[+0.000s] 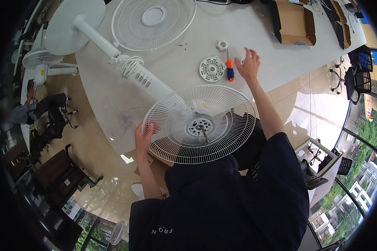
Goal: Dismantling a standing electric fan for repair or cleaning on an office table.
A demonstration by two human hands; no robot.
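At the near table edge, the left hand [143, 141] is gripping the left rim of a white fan grille [193, 125] before the torso. Farther right, the right hand [251, 67] is extending half-curled over the table [276, 62], right of a screwdriver [230, 72]; whether it is holding a small white part [242, 60] cannot be determined.

On the surface [247, 25], the disc [212, 69] lies left of the screwdriver [230, 71], the nut [222, 44] behind both. Far grille [154, 16] sits back left, box [298, 25] back right; blade [124, 119] lies left of the near grille [199, 126].
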